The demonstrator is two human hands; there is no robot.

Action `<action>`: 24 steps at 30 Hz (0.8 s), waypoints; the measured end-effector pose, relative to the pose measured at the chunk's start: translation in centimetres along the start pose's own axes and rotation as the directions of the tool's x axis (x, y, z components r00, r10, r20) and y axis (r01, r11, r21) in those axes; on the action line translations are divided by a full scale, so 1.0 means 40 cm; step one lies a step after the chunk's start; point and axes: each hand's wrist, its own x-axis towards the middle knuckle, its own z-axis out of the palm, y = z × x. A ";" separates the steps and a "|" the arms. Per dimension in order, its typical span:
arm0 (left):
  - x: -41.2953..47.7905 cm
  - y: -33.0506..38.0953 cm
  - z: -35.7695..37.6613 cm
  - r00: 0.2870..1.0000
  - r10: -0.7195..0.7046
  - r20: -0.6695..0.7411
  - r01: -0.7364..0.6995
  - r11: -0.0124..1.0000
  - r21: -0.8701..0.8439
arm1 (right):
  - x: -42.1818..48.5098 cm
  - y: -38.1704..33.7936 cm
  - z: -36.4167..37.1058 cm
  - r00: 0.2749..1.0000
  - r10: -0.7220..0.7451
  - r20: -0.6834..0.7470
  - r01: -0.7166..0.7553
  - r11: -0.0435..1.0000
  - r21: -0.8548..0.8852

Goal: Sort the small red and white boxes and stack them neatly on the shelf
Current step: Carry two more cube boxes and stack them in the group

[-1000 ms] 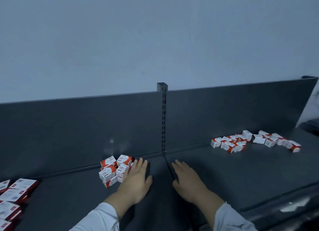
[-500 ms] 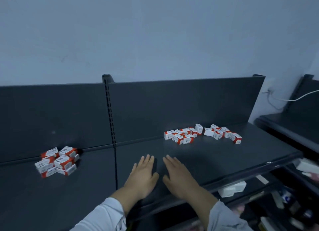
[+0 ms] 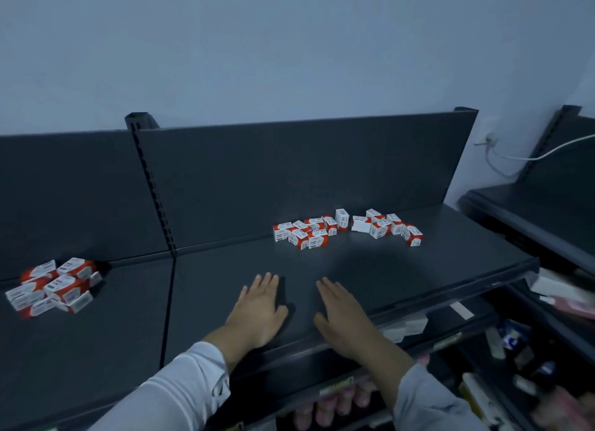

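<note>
Both hands flat, empty, lower centre; risk: sweeping loose boxes centre-right topples them off shelf

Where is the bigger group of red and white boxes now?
In the head view, the boxes lie at the rear of the right shelf, by the back panel, beyond the right hand.

Nothing here can be read with certainty. The white faces of the small red and white boxes scattered at the back of the shelf carry short lines of dark print, too small to make out. The print on the pile of boxes at the left is blurred, as are the paper tags on the lower shelf edge.
</note>
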 end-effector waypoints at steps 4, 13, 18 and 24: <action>0.081 -0.011 0.023 1.000 -0.010 0.023 0.010 1.000 0.028 | 0.036 0.064 -0.020 1.000 0.027 -0.010 -0.026 1.000 0.006; 0.284 0.001 0.023 1.000 0.028 0.003 -0.028 1.000 0.003 | 0.182 0.148 -0.088 0.999 0.048 -0.002 -0.048 0.998 -0.037; 0.384 -0.008 -0.003 0.996 0.066 -0.058 -0.065 0.998 0.010 | 0.246 0.173 -0.095 0.999 0.049 0.004 -0.049 0.999 -0.010; 0.444 -0.007 0.003 0.980 0.121 -0.155 -0.123 0.992 -0.002 | 0.326 0.198 -0.103 1.000 0.023 0.012 -0.024 0.998 0.064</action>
